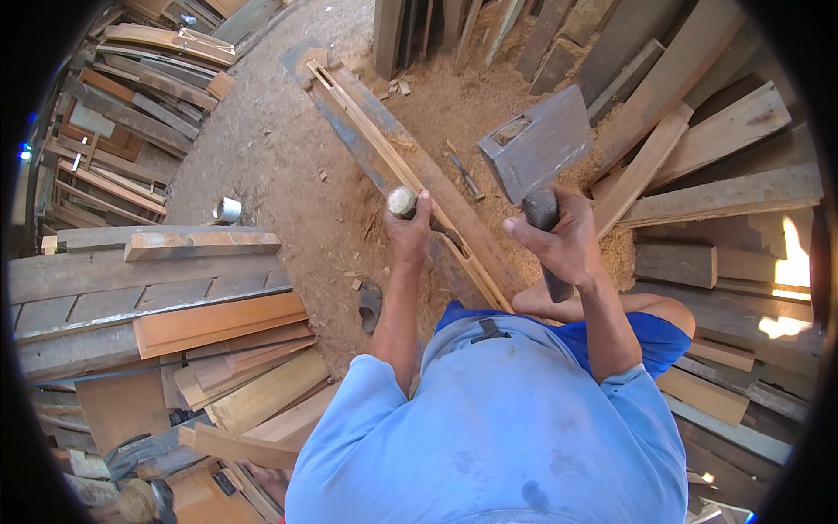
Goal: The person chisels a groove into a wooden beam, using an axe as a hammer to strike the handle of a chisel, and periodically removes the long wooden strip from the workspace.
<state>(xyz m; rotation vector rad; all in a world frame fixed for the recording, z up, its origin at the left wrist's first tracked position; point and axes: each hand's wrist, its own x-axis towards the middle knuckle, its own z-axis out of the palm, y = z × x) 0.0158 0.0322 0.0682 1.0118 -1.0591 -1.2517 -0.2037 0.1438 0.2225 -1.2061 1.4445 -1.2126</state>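
Stance: you sit over the rail [410, 175], knee [655, 307] bare beside it; keep that leg clear of the strike line.
Left hand [408, 229]: fingers clamped round the chisel [403, 203], whose round butt shows above your fist; hold it plumb over the slot.
Right hand [559, 240]: closed tight on the mallet [534, 144] handle, its broad grey head raised above the rail; drop it square on the butt.
Rail: long slotted strip lying on a plank [367, 144] across the sawdust, running away from you.
Beyond: spare chisel [465, 175] on the sawdust near the mallet head; boards [698, 140] stacked around.
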